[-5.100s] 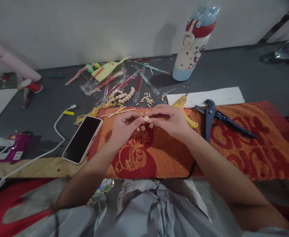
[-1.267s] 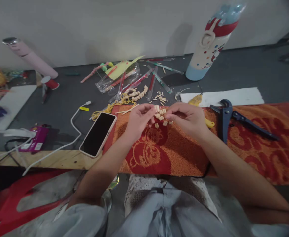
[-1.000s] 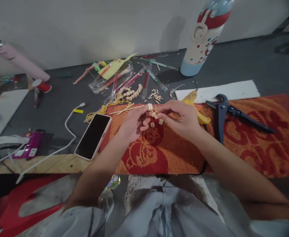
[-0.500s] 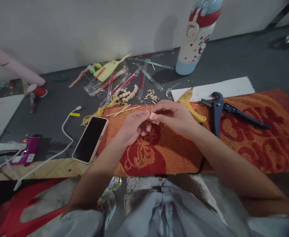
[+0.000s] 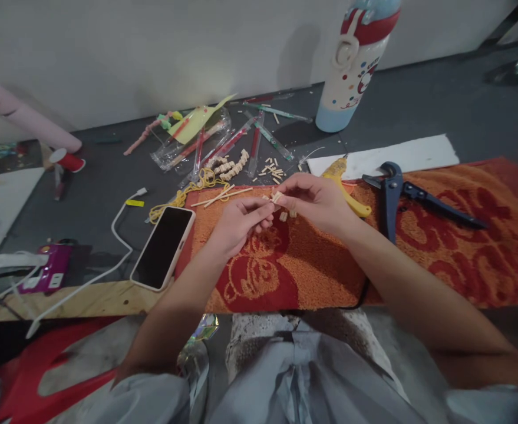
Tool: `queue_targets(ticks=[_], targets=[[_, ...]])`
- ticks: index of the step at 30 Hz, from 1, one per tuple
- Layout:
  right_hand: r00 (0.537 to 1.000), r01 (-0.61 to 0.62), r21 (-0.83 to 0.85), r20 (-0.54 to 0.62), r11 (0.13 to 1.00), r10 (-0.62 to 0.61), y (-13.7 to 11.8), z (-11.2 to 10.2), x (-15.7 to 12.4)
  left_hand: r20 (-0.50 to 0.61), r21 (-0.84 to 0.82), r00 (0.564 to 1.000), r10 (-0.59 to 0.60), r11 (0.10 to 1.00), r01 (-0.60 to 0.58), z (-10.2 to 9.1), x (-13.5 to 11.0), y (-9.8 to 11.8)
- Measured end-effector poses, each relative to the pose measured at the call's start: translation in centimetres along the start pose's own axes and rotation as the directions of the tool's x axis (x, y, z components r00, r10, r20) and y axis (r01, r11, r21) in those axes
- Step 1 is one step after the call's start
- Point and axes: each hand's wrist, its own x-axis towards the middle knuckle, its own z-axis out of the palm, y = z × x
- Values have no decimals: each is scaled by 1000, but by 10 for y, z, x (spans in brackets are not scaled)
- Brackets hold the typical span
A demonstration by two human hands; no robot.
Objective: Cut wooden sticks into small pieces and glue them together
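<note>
Stick bundle [image 5: 276,198] pinched above an orange towel [image 5: 325,265]

The left hand [image 5: 243,221] and right hand [image 5: 314,200] grip the bundle together, thumbs pressing from the near side; they cover much of it, so its full shape is hard to make out. Just below are small pale blocks [image 5: 283,217]; whether they lie on the towel or hang cannot be told. The view cuts off the top of the dotted water bottle [image 5: 347,88] and the pink flask's [image 5: 35,118] left end.

The bundle looks wooden, made of short, straight lengths. The towel has looped pile with red motifs. Behind it lie loose stick pieces [image 5: 274,171], clear plastic sleeves [image 5: 271,140] and tangled yellow cord [image 5: 188,193]. Two thin sticks [image 5: 221,197] cross at its back edge.

The towel reaches the bench's [image 5: 426,100] front edge, where bare wood shows at left. Its bare pile spreads between the forearms, bounded by the smartphone [image 5: 164,248] at left and the blue pipe cutter [image 5: 391,203] at right.
</note>
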Motion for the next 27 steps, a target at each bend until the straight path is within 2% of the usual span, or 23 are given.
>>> queue_targets(ticks=[3, 6, 8, 11, 13, 15, 18, 20, 22, 25, 27], targets=[[1000, 3, -6, 0, 1000, -3, -2, 0, -1, -65, 49, 992, 105, 994, -102, -3, 3, -2], [1000, -11, 0, 9, 1000, 11, -4, -3, -1, -211, 108, 948, 239, 969, -221, -11, 9, 0], [1000, -25, 3, 4, 1000, 25, -5, -6, -1, -305, 187, 883, 355, 932, -310, -20, 13, 2], [999, -39, 9, -14, 999, 39, -5, -12, 0, -367, 375, 780, 506, 849, -374, -36, 19, 5], [999, -50, -3, -11, 999, 50, -4, -15, 1, -356, 584, 698, 621, 731, -353, -46, 21, 6], [998, -64, -19, 3, 998, 64, -4, -17, 1, -298, 769, 650, 699, 579, -270, -55, 24, 6], [997, -79, -29, 10, 996, 79, -3, -18, 1, -200, 899, 686, 700, 410, -156, -63, 27, 3], [997, -78, -44, 9, 996, 79, -2, -18, 1, -138, 928, 714, 687, 342, -150, -65, 29, 0], [998, -69, -70, 5, 995, 70, -2, -17, 0, -94, 932, 724, 683, 317, -177, -64, 28, -2], [999, -52, -100, 5, 994, 52, -1, -17, 0, -92, 917, 729, 679, 344, -204, -63, 25, -1], [998, -51, -104, 20, 993, 53, -1, -16, 0, -70, 919, 726, 684, 327, -220, -63, 24, 1]])
